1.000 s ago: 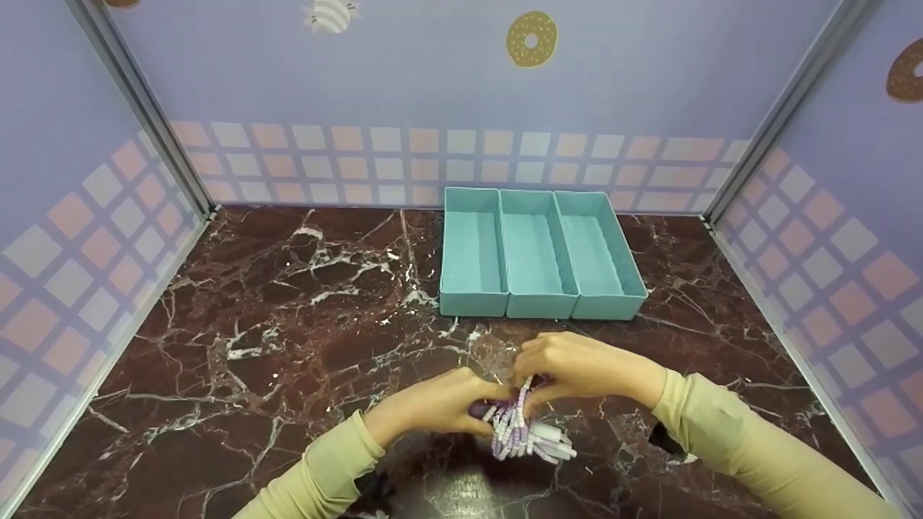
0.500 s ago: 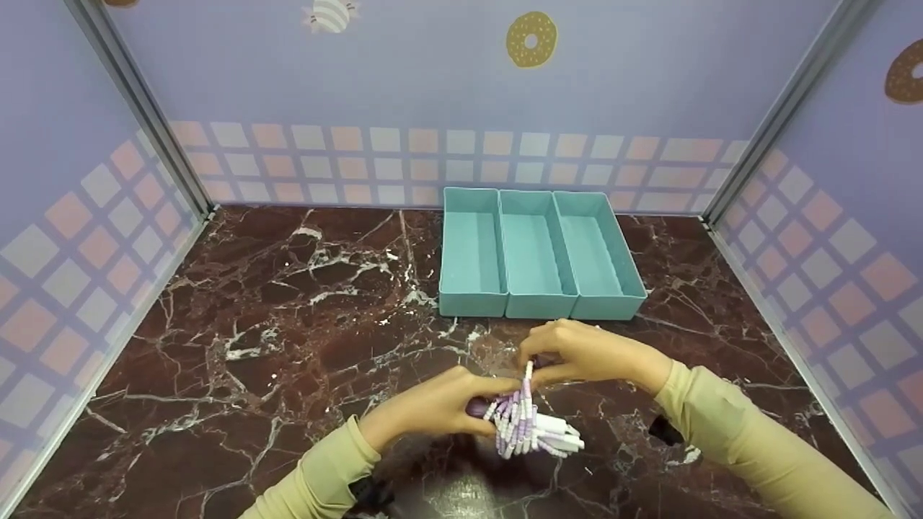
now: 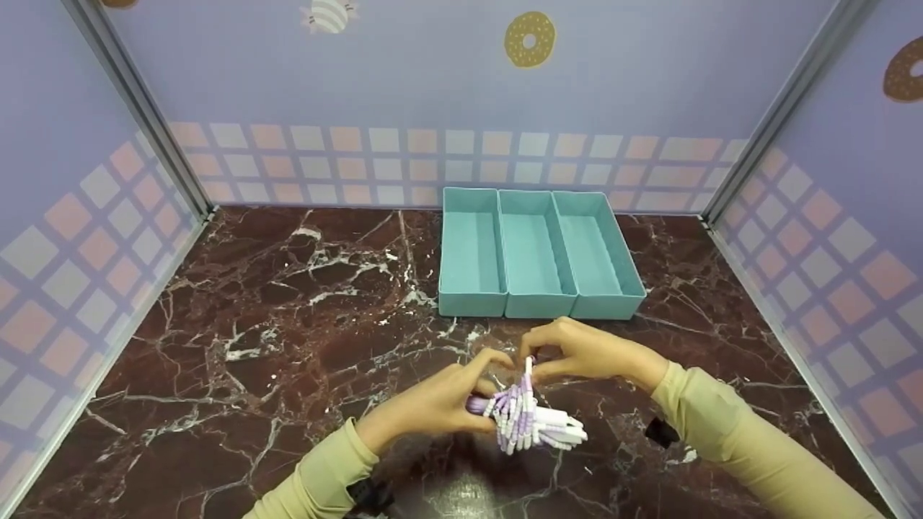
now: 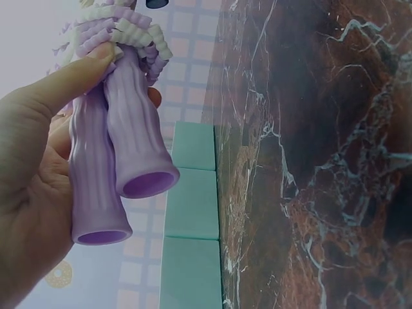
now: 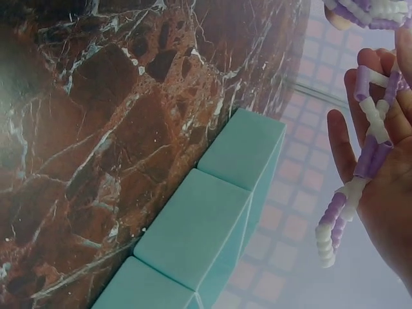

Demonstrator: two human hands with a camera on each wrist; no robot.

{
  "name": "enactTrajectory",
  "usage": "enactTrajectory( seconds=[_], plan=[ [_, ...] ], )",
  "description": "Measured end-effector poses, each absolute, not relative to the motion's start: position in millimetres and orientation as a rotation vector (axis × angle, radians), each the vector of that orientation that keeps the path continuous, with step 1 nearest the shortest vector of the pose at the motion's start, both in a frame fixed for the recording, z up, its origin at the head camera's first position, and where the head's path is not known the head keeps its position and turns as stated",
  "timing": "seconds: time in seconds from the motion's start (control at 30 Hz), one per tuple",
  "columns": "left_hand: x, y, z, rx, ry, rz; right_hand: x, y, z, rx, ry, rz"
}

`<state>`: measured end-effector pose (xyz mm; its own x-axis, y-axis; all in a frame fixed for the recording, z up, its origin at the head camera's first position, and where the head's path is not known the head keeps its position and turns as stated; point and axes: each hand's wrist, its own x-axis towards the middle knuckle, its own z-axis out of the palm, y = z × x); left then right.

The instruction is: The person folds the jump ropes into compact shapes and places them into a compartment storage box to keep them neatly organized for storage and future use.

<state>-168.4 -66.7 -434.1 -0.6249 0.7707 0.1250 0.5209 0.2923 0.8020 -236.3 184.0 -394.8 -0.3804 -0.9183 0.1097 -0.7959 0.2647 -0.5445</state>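
My left hand grips a jump rope by its two purple ridged handles, held side by side with their hollow ends showing in the left wrist view. The thumb presses where the purple-and-white beaded cord wraps round the handles in a bundle. White cylindrical ends stick out to the right of the wraps. My right hand, above and right of the bundle, pinches a strand of the cord that rises from it. In the right wrist view a loose beaded length lies across the palm.
Three teal open-topped bins stand side by side behind the hands, near the back wall. The dark red marble tabletop extends to the left. Patterned lilac panels close off the back and both sides.
My right hand has moved up and away from the left, drawing the cord strand upward. The left index finger has lifted off the bundle, and the bundle has shifted slightly right.
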Motion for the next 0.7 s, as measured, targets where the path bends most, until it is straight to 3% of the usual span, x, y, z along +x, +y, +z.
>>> enactTrajectory(
  seconds=[0.43, 0.7],
  plan=[
    [-166, -69, -438, 1.313, 2.379, 1.22, -241, 185, -405, -1.351, 2.241, -0.914],
    [-163, -68, -437, 1.29, 2.385, 1.233, -247, 184, -413, -1.36, 2.092, -1.057]
  ],
)
